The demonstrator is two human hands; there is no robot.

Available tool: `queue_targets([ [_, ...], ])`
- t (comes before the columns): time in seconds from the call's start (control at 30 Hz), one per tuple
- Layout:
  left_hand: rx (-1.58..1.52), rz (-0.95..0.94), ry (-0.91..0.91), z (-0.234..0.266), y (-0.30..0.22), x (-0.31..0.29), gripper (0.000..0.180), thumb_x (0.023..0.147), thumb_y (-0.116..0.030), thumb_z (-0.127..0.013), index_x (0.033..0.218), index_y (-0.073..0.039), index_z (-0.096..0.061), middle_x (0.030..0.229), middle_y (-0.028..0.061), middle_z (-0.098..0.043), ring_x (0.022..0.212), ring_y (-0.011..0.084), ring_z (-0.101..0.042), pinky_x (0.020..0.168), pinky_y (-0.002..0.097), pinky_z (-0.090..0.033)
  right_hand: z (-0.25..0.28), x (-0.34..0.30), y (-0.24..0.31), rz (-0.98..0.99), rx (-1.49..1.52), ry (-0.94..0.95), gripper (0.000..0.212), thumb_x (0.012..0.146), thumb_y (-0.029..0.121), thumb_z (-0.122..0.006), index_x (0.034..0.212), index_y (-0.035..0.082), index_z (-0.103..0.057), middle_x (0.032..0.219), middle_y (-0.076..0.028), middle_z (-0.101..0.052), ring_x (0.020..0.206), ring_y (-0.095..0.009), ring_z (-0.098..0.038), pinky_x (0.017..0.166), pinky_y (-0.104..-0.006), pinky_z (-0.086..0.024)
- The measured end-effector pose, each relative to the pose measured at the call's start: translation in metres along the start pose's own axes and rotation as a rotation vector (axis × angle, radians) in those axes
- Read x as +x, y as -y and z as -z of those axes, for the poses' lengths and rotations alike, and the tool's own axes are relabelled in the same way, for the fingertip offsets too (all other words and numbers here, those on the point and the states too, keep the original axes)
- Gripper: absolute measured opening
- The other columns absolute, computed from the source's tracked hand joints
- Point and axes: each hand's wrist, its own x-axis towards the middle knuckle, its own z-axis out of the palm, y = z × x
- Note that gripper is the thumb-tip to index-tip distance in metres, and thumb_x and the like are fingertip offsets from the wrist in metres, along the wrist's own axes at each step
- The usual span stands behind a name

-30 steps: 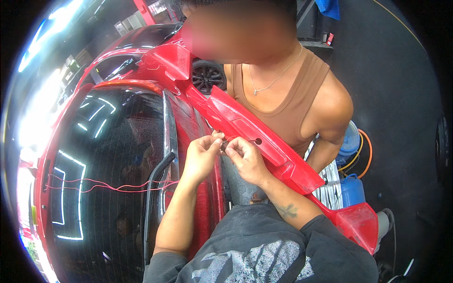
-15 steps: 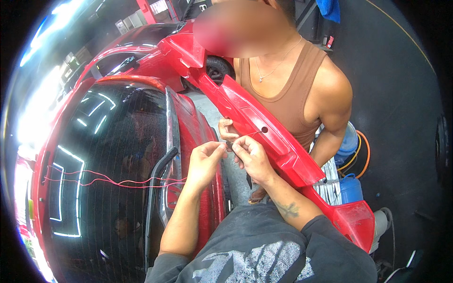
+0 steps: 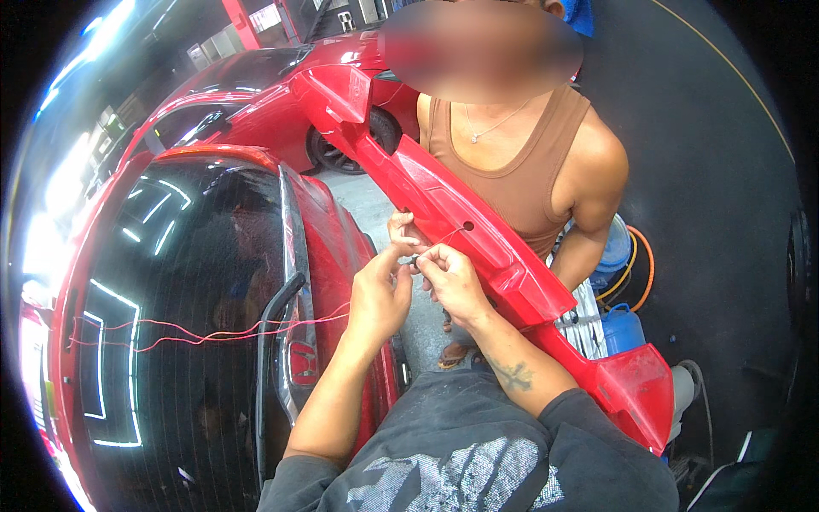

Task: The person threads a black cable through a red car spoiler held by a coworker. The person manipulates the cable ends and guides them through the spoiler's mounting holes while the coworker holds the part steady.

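On the back of the red car (image 3: pixel 337 247) sits one badge (image 3: pixel 303 363), red with a pale emblem, beside one black wiper (image 3: pixel 277 328). The person's dark shirt (image 3: pixel 409 418) bears one speckled pale print (image 3: pixel 452 478), too broken up to read as words.

Two hands work close together in the middle. The right hand (image 3: pixel 458 286) has its thumb and finger pinched on one small black piece (image 3: pixel 415 264). The left hand (image 3: pixel 381 294) is just beside it, thumb and forefinger spread around the same spot; whether it grips anything cannot be told. Two red wires (image 3: pixel 196 337) cross the rear window (image 3: pixel 183 256) and pass behind the left wrist.

One long red panel (image 3: pixel 444 200) slants just beyond the hands, between the person and a co-worker in a brown tank top (image 3: pixel 512 205). It has one dark round hole (image 3: pixel 467 226), from which one thin wire (image 3: pixel 454 235) runs toward the right hand. One hand of the co-worker (image 3: pixel 405 229) is at the panel's near edge, close to the left fingertips.

A second red car (image 3: pixel 281 111) stands behind, one wheel (image 3: pixel 350 145) in sight. Two blue containers (image 3: pixel 623 328) and two hoses, one orange (image 3: pixel 652 264) and one yellow (image 3: pixel 630 277), are at the right.
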Motion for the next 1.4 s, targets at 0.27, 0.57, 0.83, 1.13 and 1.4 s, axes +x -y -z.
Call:
queue_targets([
  [0.27,0.294,-0.153,-0.039,0.001,-0.008,-0.006,0.029,0.097,0.003,-0.065,0.123,-0.007,-0.073,0.091,0.0174,-0.068,0.078,0.0376,-0.071,0.069,0.0458,-0.057,-0.006,0.006,-0.001,0.029,-0.06,-0.037,0.015,0.108,0.02,-0.068,0.105,0.005,-0.067,0.092,-0.002,-0.074,0.069,-0.005,-0.059,0.053,-0.0214,-0.044],
  [0.57,0.233,-0.096,-0.018,0.008,0.007,0.001,0.025,0.098,0.0,-0.065,0.121,-0.003,-0.073,0.093,0.0192,-0.071,0.088,0.039,-0.074,0.075,0.0452,-0.058,-0.015,0.009,-0.003,0.04,-0.027,-0.078,0.016,0.107,0.019,-0.067,0.103,0.003,-0.066,0.091,-0.004,-0.074,0.069,-0.006,-0.06,0.056,-0.0225,-0.046],
  [0.83,-0.06,0.309,0.304,0.025,-0.003,0.023,0.019,0.103,-0.012,-0.065,0.116,0.0,-0.073,0.09,0.0061,-0.066,0.08,0.0169,-0.061,0.073,0.0351,-0.049,0.0,0.0,0.003,0.052,-0.041,0.029,0.014,0.11,0.019,-0.065,0.108,0.005,-0.063,0.093,-0.004,-0.072,0.069,-0.006,-0.059,0.055,-0.0219,-0.047],
  [1.13,-0.361,0.346,0.362,0.017,0.021,0.033,0.018,0.107,-0.014,-0.062,0.117,0.0,-0.07,0.084,-0.0062,-0.059,0.072,0.005,-0.049,0.064,0.0265,-0.041,0.004,-0.007,0.018,0.102,-0.239,0.076,0.014,0.111,0.019,-0.061,0.109,0.005,-0.061,0.097,-0.004,-0.072,0.077,-0.01,-0.066,0.059,-0.0262,-0.052],
  [1.4,-0.015,0.163,0.181,0.023,-0.002,0.018,0.021,0.1,-0.022,-0.073,0.108,-0.002,-0.073,0.072,0.0005,-0.05,0.069,0.0096,-0.046,0.061,0.0323,-0.041,-0.009,-0.007,0.012,0.087,-0.298,-0.018,0.013,0.11,0.016,-0.062,0.11,0.004,-0.063,0.098,-0.003,-0.072,0.083,-0.011,-0.069,0.063,-0.0292,-0.057],
])
